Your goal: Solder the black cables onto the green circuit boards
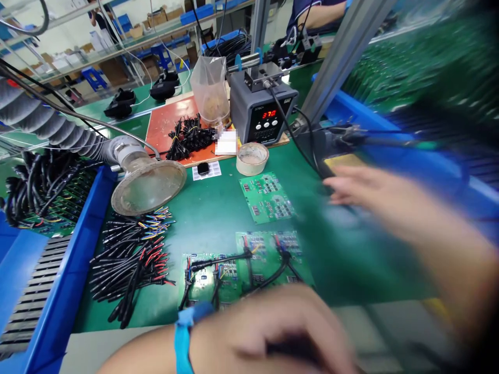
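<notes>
My left hand (280, 324), smeared by motion, is at the bottom edge with its fingers curled downward; what they hold, if anything, is hidden. A blue wrist strap (183, 337) is on that arm. Just beyond it lie green circuit boards (244, 270) with black cables (276, 272) attached. At the right, my blurred right hand (351, 187) reaches beside a yellow sponge (343, 160) and a dark stand; its grip is unclear. Between the hands and the soldering station (263, 106), which reads 370, lies a bare green circuit board (267, 197).
Stripped black cables (128, 259) lie at left under a fume extractor hood (150, 187). Blue bins (83, 244) flank the green mat. A tape roll (252, 159), bundled cables (191, 136) and a plastic bag (210, 93) stand farther back. Another person's arm (322, 15) shows behind.
</notes>
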`<state>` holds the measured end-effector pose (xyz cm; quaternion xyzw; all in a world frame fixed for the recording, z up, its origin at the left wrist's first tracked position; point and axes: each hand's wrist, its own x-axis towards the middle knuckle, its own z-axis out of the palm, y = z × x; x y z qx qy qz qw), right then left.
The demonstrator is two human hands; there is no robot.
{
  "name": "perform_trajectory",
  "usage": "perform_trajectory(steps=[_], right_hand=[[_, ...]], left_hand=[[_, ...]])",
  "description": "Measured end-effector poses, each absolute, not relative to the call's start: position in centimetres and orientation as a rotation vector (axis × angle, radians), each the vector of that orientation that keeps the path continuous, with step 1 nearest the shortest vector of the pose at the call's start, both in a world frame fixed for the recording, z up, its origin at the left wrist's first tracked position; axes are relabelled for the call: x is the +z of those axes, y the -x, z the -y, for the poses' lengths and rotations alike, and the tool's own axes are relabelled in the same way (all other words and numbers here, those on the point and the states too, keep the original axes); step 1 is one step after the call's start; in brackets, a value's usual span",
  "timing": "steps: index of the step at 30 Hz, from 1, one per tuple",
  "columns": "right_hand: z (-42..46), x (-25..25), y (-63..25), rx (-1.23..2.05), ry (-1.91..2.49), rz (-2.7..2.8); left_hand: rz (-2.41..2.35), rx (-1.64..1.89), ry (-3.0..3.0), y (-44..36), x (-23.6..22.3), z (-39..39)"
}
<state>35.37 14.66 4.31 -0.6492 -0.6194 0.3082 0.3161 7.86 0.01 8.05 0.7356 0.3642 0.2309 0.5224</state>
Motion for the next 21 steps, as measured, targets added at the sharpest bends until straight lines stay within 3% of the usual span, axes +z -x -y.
perform_trajectory(steps=[3,5,8,10,13,17,21], right_hand=[[-10.1,2.4,-33.2,0.923,1.439,2.049],[-7.9,1.0,-31.7,0.561,1.061,2.591],[-6.2,-0.3,-30.4,-0.059,0.859,2.807],[-6.1,-0.2,-30.2,-0.236,0.749,2.845],[-7.1,0.7,-30.7,-0.044,0.634,2.860],[-9.8,1.2,-30.9,0.419,1.014,2.554],[-11.7,-0.1,-29.9,0.308,1.369,2.307]], left_hand=[[-1.228,0.475,-2.037,-8.6,6.6,-5.0],[-1.304,0.331,-2.223,-9.0,5.0,-6.7],[-1.362,0.205,-2.339,-9.2,2.8,-6.8],[-1.411,0.200,-2.361,-9.2,2.1,-6.2],[-1.368,0.210,-2.398,-9.1,1.8,-5.6],[-1.311,0.146,-2.472,-8.9,1.9,-5.3],[-1.280,0.053,-2.521,-8.8,2.1,-5.4]])
